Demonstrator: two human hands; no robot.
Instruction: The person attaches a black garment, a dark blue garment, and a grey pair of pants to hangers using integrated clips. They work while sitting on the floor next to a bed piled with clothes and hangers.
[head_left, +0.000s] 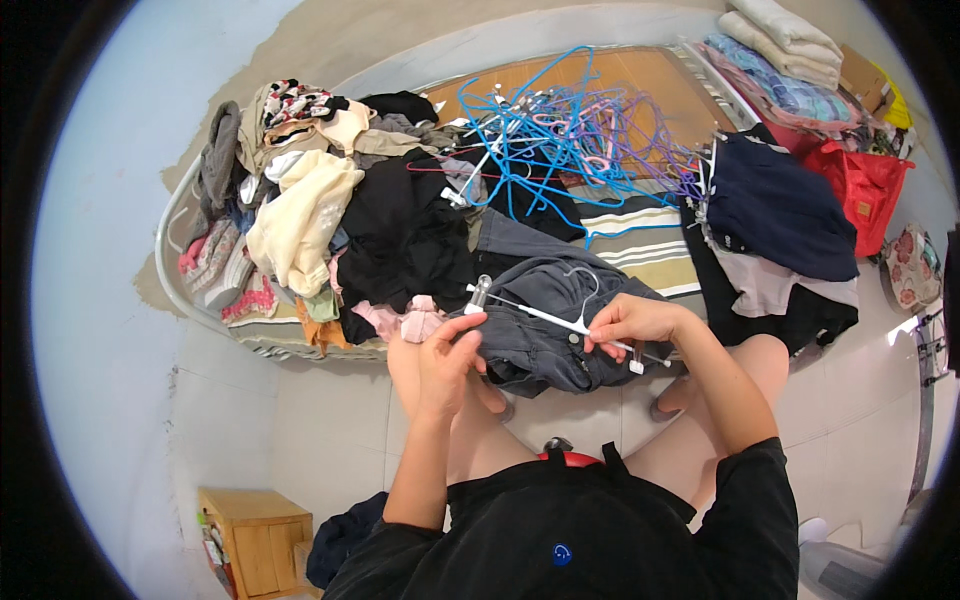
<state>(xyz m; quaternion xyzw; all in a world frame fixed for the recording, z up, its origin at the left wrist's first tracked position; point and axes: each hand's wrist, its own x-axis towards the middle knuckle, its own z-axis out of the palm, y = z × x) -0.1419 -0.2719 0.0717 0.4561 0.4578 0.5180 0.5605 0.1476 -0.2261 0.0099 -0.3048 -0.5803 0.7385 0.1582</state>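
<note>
My right hand (626, 324) grips the bar of a white clip hanger (551, 316) near the foot of its hook. The bar slants down from left to right over dark grey denim trousers (525, 352) that lie crumpled at the bed's front edge. One clip (478, 294) is at the bar's left end, the other hangs near the right end, by the denim. Just below the left clip is my left hand (450, 364), thumb and forefinger apart at its base; whether they touch it I cannot tell. A metal button shows on the denim beneath the bar.
Black garments (405, 240), a cream garment (304, 221) and other clothes are heaped left. Blue and purple hangers (555, 150) lie tangled at the back. Navy clothes (772, 202) lie right, beside a red bag (862, 187). A wooden cabinet (259, 540) stands on the floor, lower left.
</note>
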